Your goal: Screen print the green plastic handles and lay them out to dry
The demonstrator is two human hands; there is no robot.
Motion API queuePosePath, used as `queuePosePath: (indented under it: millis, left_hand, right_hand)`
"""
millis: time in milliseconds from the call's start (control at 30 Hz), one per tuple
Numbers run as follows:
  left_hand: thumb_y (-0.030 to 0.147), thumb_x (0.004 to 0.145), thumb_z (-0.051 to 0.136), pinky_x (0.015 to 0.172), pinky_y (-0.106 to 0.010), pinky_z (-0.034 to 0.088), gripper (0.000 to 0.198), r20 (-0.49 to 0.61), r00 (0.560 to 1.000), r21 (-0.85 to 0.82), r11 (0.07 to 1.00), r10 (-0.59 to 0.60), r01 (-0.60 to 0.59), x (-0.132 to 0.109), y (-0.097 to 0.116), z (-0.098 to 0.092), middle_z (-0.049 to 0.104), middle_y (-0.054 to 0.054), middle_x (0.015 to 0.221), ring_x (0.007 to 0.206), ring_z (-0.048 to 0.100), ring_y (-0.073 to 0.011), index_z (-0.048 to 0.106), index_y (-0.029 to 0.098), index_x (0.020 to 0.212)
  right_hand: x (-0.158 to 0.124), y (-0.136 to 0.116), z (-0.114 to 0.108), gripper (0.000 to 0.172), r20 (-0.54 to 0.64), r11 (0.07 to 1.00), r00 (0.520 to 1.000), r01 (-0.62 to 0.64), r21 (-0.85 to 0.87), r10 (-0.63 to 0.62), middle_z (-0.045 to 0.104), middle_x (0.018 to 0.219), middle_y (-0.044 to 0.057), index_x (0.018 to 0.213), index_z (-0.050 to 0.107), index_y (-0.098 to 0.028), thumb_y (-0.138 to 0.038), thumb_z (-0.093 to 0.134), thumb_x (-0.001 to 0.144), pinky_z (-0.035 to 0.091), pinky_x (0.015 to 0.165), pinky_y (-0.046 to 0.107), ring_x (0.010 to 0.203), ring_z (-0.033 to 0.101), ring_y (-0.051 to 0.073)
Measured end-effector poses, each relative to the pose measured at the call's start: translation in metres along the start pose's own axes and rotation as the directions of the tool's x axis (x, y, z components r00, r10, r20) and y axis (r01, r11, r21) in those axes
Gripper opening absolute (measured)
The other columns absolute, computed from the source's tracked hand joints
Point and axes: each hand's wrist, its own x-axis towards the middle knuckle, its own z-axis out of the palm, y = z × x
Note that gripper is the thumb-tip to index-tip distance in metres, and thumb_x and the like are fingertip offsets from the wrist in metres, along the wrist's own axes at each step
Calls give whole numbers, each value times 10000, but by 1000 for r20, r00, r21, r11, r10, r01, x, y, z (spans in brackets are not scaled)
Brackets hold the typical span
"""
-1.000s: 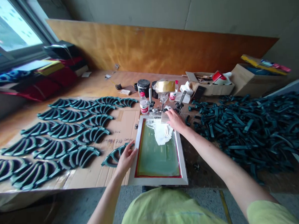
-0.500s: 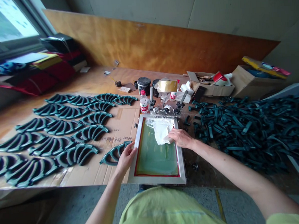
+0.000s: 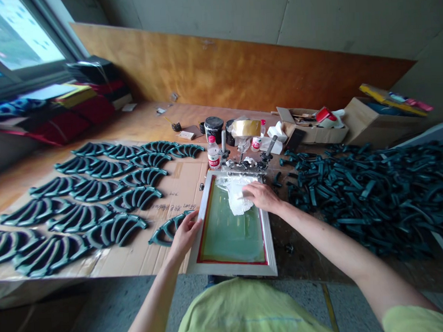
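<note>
A screen-printing frame point(image 3: 269, 243) with pale metal sides and a green mesh lies in front of me, its back end at a metal clamp point(image 3: 244, 169). My left hand point(image 3: 186, 234) grips the frame's left side, thumb by the edge. On the upper part of the mesh lies a crumpled white rag point(image 3: 238, 202). My right hand point(image 3: 262, 196) is over the rag's right side, fingers bent down onto it; its fingertips are partly hidden. Just left of my left hand, a dark green curved slatted part point(image 3: 165, 231) rests on the cardboard point(image 3: 183, 188).
Rows of similar green parts point(image 3: 79, 215) cover the left side. A large heap of small dark green pieces point(image 3: 356, 193) fills the right. Behind the frame stand a red-capped bottle point(image 3: 213, 154), a black tub point(image 3: 214, 127) and an open cardboard box point(image 3: 316, 131).
My right hand has moved slightly up and left, from the rag's lower right corner to higher over it. My left hand stays at the frame's left side. The view has shifted slightly.
</note>
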Motion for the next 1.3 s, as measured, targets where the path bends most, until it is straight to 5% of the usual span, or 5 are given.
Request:
queuePosePath:
  millis: [200,400,567,933,1300]
  left_hand:
    - [659,755,613,641,-256,502,662,30,998,-53,997,59,-57,-13,61,-13,711,-45,908,800,657,-196,638,197,1229]
    - [637,821,543,629,-276,509,506,-124,931,-275,890,343,-365,11,135,3,705,-79,949,791,647,-186,678,178,987]
    - [577,880,487,558,-222,471,406,-118,894,-312,838,433,-447,32,167,14,672,-39,800,684,619,-134,616,193,903]
    - [607,833,559,584,-283,546,481,228,926,-300,883,-302,362,-40,-5,72,739,-142,996,868,725,-246,625,157,990]
    - [609,855,304,495,-341,522,581,-498,804,-83,941,-324,327,-30,-109,-74,677,-163,608,520,646,-229,620,169,644]
  right_hand:
    - [67,31,-41,695,-145,951,946,-302,-71,290,601,1094,63,1427,473,-280,-206,735,788,479,874,334,939,612,217]
    - [6,72,-44,363,-420,836,746,-546,59,517,667,942,92,1226,598,-154,-336,528,919,477,848,376,897,616,244]
    - [-43,47,16,408,-80,921,918,-390,-11,388,672,996,77,1213,579,-181,-358,656,853,459,857,356,944,607,227]
    - [-56,-69,54,147,-68,996,994,88,-28,-90,628,917,52,1024,677,-238,-291,579,927,450,877,362,934,546,209]
    - [-231,156,28,223,-162,466,527,-832,-302,835,657,915,148,921,715,-221,-327,555,810,494,692,412,847,632,309]
